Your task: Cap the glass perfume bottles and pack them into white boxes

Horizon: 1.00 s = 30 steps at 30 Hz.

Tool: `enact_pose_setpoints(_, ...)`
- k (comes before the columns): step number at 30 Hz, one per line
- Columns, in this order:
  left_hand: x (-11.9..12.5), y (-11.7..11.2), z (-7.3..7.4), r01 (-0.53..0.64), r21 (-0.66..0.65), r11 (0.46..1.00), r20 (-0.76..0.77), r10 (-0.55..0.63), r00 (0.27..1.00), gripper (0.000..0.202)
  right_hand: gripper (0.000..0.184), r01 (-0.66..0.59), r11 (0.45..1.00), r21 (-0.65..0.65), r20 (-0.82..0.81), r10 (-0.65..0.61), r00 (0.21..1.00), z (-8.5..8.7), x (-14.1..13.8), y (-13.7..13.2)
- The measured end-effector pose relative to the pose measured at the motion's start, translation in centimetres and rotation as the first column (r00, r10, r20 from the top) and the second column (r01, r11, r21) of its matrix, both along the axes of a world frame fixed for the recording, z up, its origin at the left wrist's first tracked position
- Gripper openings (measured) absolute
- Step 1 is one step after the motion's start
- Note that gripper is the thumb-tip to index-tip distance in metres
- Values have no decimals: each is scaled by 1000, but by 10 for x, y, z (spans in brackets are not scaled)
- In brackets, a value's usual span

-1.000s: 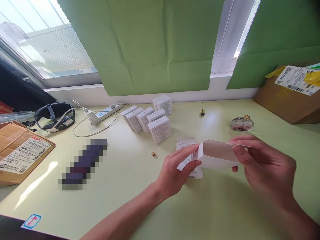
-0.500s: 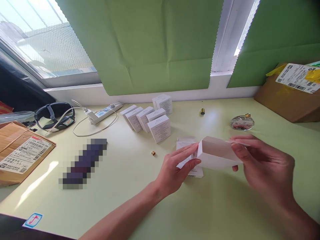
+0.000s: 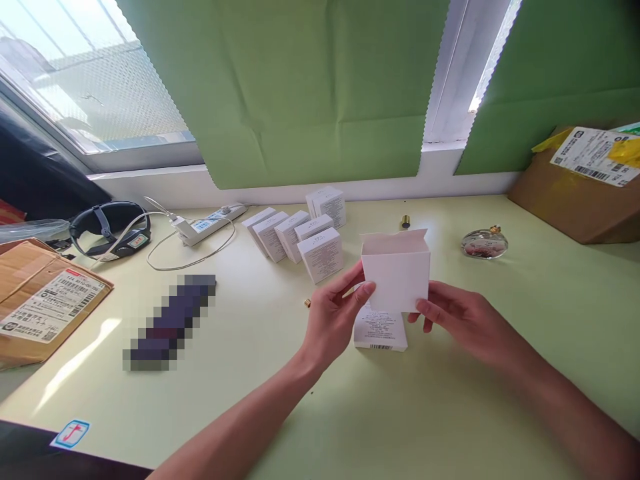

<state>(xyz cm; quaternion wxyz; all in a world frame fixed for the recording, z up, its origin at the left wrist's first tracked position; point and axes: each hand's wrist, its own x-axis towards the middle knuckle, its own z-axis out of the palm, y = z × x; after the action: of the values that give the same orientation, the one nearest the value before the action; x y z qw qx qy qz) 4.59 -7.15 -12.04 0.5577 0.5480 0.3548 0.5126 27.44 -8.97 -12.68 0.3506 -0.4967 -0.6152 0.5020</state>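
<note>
A plain white carton is held upright between my two hands, its top flaps raised. My left hand grips its left side, thumb on the front face. My right hand pinches the lower right corner, thumb in front and fingers behind. Below and partly behind it, a printed white box with a barcode lies on the table. Left of my left hand is a small gold piece, partly covered by that hand. A glass perfume bottle lies farther right, and a gold cap sits beyond the carton.
Several small white boxes stand grouped at the back. A power strip with a looped cable and a black head strap are back left. Cardboard boxes flank both sides. A blurred dark object lies left.
The carton has turned from lying tilted with its opening toward me to upright, its plain face toward me. My right hand has moved left and down, from the flap to the lower corner.
</note>
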Motion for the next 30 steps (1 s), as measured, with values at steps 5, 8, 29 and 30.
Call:
enact_pose_setpoints(5,-1,1,-2,41,-17,999,7,-41,999,48,43,55,998,35,-24,-54,998,5,-3,-3)
enact_pose_setpoints(8,-1,2,-2,49,-18,999,10,-49,999,48,43,43,998,39,-30,-42,999,6,-2,-2)
enact_pose_setpoints(29,-17,20,-26,52,31,998,-789,-8,615,56,31,191,979,-77,-366,-206,908,-16,24,19)
enact_pose_setpoints(30,-17,19,-27,73,20,997,-785,-29,619,54,31,176,980,-97,-381,-200,903,-17,24,20)
